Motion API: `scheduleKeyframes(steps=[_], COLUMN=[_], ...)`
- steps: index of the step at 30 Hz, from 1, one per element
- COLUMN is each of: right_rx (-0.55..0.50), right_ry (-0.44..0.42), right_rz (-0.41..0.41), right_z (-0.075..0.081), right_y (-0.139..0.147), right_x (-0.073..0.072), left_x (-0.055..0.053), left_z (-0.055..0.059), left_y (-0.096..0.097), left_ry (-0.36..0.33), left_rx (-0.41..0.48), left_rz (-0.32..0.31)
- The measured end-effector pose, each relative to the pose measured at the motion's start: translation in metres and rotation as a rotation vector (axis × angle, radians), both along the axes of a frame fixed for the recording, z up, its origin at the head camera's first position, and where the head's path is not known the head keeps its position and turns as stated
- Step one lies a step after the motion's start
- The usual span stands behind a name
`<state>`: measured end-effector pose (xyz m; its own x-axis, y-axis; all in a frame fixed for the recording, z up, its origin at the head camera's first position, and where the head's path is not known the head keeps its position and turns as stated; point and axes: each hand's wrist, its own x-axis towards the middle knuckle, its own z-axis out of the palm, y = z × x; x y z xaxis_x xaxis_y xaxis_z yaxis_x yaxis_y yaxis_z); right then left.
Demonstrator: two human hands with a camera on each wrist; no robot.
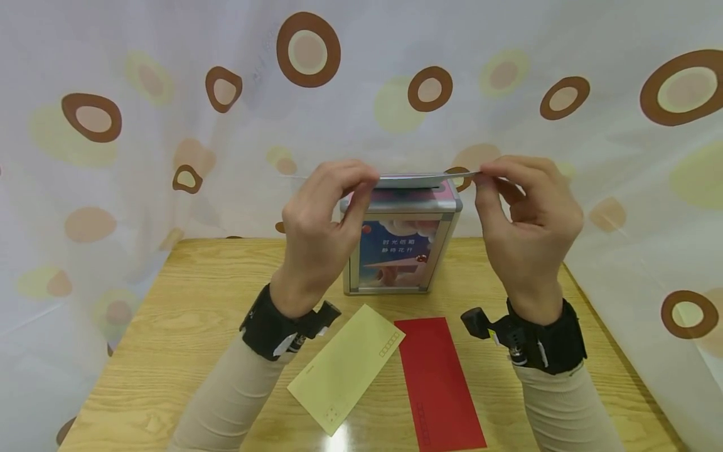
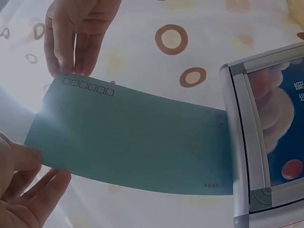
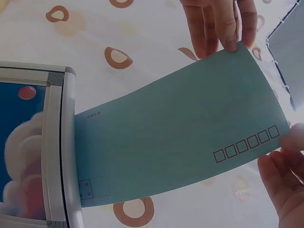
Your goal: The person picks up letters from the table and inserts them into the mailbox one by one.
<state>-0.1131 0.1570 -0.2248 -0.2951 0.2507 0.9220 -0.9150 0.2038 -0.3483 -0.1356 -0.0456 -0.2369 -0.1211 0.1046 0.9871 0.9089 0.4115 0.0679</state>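
A blue-green envelope (image 2: 137,137) is held upright, seen nearly edge-on in the head view, above a silver-framed letter box (image 1: 402,251) with a pink top. My left hand (image 1: 327,226) pinches one side of its upper end between thumb and fingers. The opposite side is pinched by my right hand (image 1: 528,232). In both wrist views the envelope's lower end meets the box's top edge; whether it is inside the slot (image 1: 439,186) I cannot tell. Printed squares show near the upper end, and the paper bends slightly.
On the wooden table (image 1: 214,301), a yellow envelope (image 1: 347,370) lies slantwise in front of the box. A red envelope (image 1: 442,383) lies to its right, close to its corner. A white curtain (image 1: 169,56) with brown rings hangs behind and at both sides.
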Motion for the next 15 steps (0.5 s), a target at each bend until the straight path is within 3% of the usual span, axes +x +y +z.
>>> scheduleKeyframes(steps=[7,15], right_rx=[0.068,0.139], right_ry=[-0.008,-0.03], right_rz=[-0.059,-0.099], right_z=[0.0009,-0.0073], right_y=[0.0011,0.0085], right_x=[0.0014,-0.0065], left_x=[-0.0032,-0.0073], left_z=[-0.0033,-0.0103], left_y=[0.0002,0.0007], left_ry=[-0.006,-0.036], left_rx=[-0.001,0.001], left_rz=[0.007,0.008])
